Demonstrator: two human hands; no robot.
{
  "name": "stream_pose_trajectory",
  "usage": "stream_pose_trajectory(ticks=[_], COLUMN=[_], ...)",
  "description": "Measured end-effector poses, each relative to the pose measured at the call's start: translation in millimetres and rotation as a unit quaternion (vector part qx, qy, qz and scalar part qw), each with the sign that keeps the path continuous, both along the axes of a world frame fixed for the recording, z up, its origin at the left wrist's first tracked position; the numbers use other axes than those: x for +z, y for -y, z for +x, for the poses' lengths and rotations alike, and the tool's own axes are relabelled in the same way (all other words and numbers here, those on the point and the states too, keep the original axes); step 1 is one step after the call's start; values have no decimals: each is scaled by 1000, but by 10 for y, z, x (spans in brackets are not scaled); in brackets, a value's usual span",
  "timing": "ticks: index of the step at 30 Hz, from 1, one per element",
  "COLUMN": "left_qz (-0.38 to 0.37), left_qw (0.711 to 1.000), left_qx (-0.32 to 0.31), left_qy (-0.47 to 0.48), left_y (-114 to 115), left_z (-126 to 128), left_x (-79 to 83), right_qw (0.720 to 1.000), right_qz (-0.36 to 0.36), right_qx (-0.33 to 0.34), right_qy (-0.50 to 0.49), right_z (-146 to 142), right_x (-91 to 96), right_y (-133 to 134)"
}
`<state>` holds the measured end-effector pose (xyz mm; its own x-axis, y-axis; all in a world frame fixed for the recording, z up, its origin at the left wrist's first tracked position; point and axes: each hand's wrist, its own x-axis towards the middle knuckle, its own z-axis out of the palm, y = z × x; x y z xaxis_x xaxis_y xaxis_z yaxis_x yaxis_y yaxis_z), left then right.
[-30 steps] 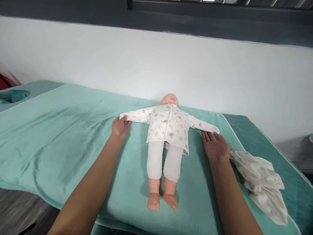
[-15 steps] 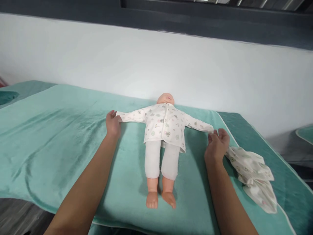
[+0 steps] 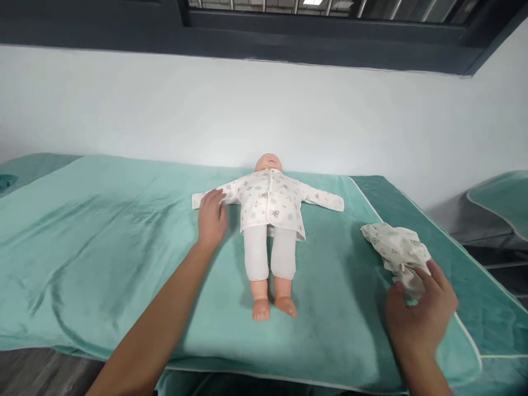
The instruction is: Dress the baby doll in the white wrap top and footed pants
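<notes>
A baby doll (image 3: 268, 161) lies on its back in a white printed baby shirt (image 3: 264, 204), arms spread and bare feet toward me. Its legs are white. My left hand (image 3: 212, 219) is open over the doll's sleeve on the left, fingers extended and hiding part of it; whether they touch the sleeve I cannot tell. To the right lies a crumpled, printed white baby garment (image 3: 394, 245). My right hand (image 3: 423, 313) is at its near end, thumb and fingers apart around it, and covers part of the cloth.
A pale green blanket (image 3: 111, 231) with some wrinkles covers the bed, over a darker green cover (image 3: 490, 308) on the right. Behind stands a white wall (image 3: 231, 110) below a dark window frame (image 3: 313, 41). Another green surface (image 3: 501, 201) is at far right.
Both hands have left the sleeve ends. My left hand has moved inward over the left sleeve, and my right hand has gone right and nearer me to the crumpled garment. The view has shifted.
</notes>
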<state>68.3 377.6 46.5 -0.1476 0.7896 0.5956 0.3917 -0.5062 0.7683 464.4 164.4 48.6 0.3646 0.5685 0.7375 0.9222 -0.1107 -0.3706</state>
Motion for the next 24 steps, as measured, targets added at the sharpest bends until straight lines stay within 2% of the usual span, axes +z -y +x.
stream_pose_trajectory(ticks=[3,6,9,12,16,19,21,24], left_qz=[-28,-46,-32,-17,-33,-46,-105,-216], left_qw=[993,980,974,974,974,989,990,973], left_qx=[-113,-190,-220,-223,-221,-143,-92,-79], left_qy=[-19,-20,-33,-36,-32,-10,13,-1], left_y=[296,513,620,718,938,1018,977,830], left_z=[191,309,365,423,478,447,412,405], left_x=[77,124,145,162,138,51,-8,-34], right_qw=[996,986,975,974,979,978,972,955], right_qz=[-84,-156,-196,-204,-202,-177,-143,-80], right_qx=[-23,-61,-103,-95,5,111,179,262], right_qy=[-22,6,4,-8,-11,-17,-55,-112], right_z=[160,269,324,361,341,166,-34,-368], right_x=[-86,-108,-47,58,212,368,500,704], right_y=[64,-71,-280,-493,-710,-788,-808,-828])
